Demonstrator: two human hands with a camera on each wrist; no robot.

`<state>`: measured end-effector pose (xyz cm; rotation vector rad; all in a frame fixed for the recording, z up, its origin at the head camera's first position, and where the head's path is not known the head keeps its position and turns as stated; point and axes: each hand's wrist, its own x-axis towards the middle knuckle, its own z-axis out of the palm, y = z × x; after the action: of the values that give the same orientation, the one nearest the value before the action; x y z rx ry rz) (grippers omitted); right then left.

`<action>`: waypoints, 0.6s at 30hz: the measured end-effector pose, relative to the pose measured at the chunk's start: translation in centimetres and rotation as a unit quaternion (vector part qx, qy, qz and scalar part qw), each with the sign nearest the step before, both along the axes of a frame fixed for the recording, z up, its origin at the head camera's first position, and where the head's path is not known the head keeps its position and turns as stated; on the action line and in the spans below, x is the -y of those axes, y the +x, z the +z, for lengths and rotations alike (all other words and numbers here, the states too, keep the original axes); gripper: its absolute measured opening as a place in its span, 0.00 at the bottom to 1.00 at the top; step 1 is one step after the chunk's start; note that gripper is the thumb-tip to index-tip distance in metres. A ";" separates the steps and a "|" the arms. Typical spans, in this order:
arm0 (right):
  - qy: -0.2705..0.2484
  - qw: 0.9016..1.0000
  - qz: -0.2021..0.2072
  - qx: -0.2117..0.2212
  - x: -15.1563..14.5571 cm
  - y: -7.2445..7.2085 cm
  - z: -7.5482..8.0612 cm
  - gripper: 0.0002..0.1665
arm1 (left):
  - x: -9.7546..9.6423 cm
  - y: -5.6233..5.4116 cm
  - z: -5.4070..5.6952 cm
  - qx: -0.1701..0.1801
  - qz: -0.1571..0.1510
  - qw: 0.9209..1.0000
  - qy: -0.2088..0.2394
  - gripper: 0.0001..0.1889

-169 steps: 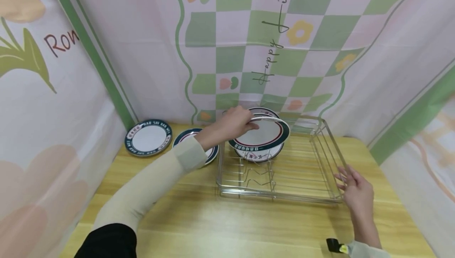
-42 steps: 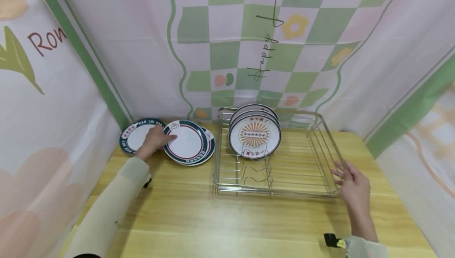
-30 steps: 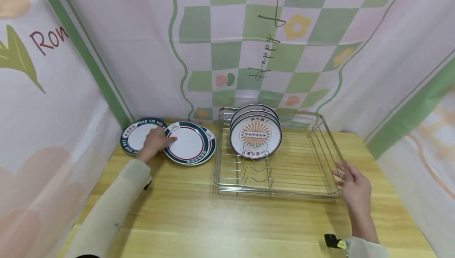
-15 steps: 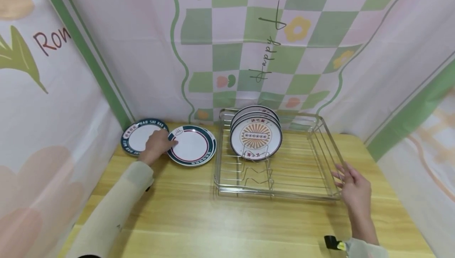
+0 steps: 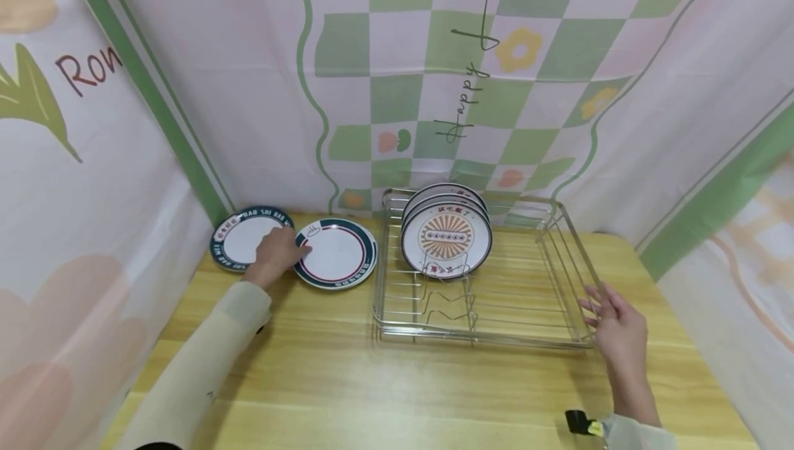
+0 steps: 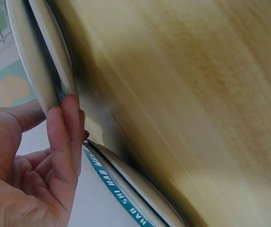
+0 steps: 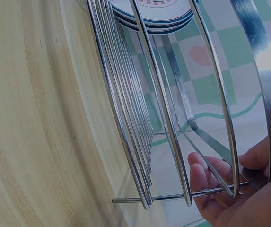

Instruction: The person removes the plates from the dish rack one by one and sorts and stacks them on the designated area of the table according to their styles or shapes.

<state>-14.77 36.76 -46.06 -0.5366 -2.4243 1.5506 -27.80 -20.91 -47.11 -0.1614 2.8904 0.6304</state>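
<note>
In the head view, my left hand [image 5: 279, 256] pinches the left rim of a teal-rimmed plate [image 5: 333, 255], thumb over the edge and fingers below. The left wrist view shows this plate [image 6: 26, 52] on top of another plate [image 6: 55, 42], fingertips at their rims. Beside that hand lies a plate with teal lettering [image 5: 248, 229], partly covered by the hand. My right hand [image 5: 620, 326] grips the right side of a wire dish rack [image 5: 521, 343], thumb outside the flat rail and fingers among the wires. Sunburst-patterned plates [image 5: 446, 240] stand in the rack's left part.
The rack sits on a wooden table [image 5: 347, 381]. Printed curtains [image 5: 397, 98] hang close behind and along both sides. A black piece [image 5: 577, 422] shows at the right wrist.
Earlier the left hand held a teal-rimmed plate over the rack. The plate then came to the stack at left and has shifted slightly right onto it. My right hand stayed on the rack.
</note>
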 end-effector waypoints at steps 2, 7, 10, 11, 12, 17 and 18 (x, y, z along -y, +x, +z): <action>0.005 1.000 -0.001 -0.003 0.0 0.0 0.0 0.29 | -0.1 0.0 0.0 0.001 0.000 1.000 -0.003 0.17; -0.001 1.000 -0.002 -0.007 0.0 0.1 0.0 0.29 | -0.5 0.1 0.0 0.008 0.000 1.000 -0.006 0.16; -0.010 1.000 -0.001 -0.010 0.0 0.0 -0.1 0.29 | -0.7 0.1 0.1 0.011 -0.002 1.000 -0.007 0.15; -0.005 1.000 0.002 -0.012 0.0 0.0 -0.1 0.29 | -0.8 0.1 0.0 0.012 -0.002 1.000 -0.007 0.15; 0.000 1.000 0.003 -0.012 0.0 0.0 -0.1 0.29 | -0.9 0.1 0.0 0.013 -0.002 1.000 -0.008 0.15; 0.031 0.999 0.011 -0.014 0.2 0.2 0.0 0.29 | -1.2 0.1 -0.2 0.014 0.001 1.000 -0.010 0.15; 0.033 0.999 0.011 -0.014 0.2 0.3 0.0 0.29 | -1.2 0.1 -0.3 0.012 0.000 1.000 -0.010 0.15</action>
<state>-14.51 36.58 -46.04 -0.4750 -2.4592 1.4697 -27.72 -19.69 -47.38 -0.1723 2.8739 0.5941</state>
